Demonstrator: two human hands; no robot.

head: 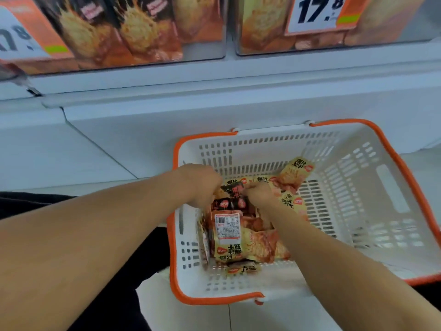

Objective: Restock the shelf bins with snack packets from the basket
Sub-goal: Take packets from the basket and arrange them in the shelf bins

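A white basket (358,187) with an orange rim stands on the floor below the shelf. Several orange and yellow snack packets (241,237) lie heaped in its left half. Both my hands reach down into that heap. My left hand (202,185) has its fingers curled down onto packets at the pile's far left. Close beside it, my right hand (259,193) pinches a dark-topped snack packet (230,191) at its upper edge. Above, two clear shelf bins (205,47) hold more packets of the same orange kind.
White price tags with orange borders hang on the bins, one reading 17.8 (319,13). A white shelf ledge (214,96) juts out between bins and basket. The basket's right half shows bare slotted plastic. White floor tile (274,316) lies in front of it.
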